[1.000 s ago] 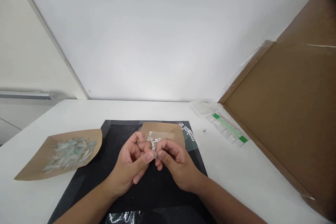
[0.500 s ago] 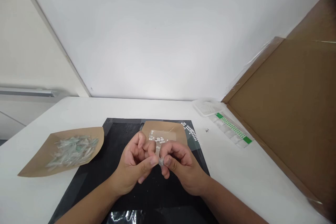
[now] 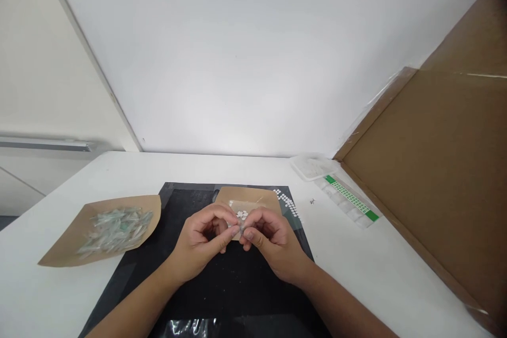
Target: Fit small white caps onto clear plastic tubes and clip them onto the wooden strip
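Observation:
Close together over the black mat (image 3: 233,290), my left hand (image 3: 208,235) and my right hand (image 3: 269,237) pinch a small clear plastic piece (image 3: 241,227) between thumbs and fingertips. Its exact kind is too small to make out, and the fingers cover most of it. Just behind the hands lies a brown paper tray (image 3: 253,194) with several small white discs (image 3: 242,215) on it. Part of that tray is hidden by my fingers.
On the left, a brown paper sheet (image 3: 63,243) bears a heap of clear, greenish plastic strips (image 3: 119,227). White dots (image 3: 287,200) line the mat's right corner. Further right are small metal bits (image 3: 312,202), a green-and-clear organizer (image 3: 352,198), a translucent lid (image 3: 312,167) and a cardboard wall (image 3: 435,169).
Both hands have risen slightly, toward the paper tray. The left fingers have curled over to meet the small plastic piece. The whole view has shifted a little.

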The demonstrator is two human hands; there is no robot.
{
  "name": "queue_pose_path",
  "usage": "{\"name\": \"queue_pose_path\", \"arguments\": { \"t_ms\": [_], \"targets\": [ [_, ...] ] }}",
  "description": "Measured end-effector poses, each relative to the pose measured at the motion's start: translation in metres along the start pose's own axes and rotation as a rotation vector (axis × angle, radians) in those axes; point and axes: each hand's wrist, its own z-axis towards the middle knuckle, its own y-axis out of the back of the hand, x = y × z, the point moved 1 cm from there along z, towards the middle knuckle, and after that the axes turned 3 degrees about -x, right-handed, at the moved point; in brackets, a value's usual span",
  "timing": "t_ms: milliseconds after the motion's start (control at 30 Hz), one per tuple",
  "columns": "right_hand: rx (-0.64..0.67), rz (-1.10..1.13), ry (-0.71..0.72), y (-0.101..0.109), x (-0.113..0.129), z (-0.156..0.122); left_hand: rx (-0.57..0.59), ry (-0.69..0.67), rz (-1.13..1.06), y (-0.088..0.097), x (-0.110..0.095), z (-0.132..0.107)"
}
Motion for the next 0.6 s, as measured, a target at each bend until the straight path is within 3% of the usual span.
{"name": "queue_pose_path", "arguments": {
  "t_ms": [600],
  "targets": [
    [-0.141, -0.455, 0.161, 0.009, -0.005, 0.007, -0.086, 0.045, 0.204, 0.005, 0.011, 0.0]
  ]
}}
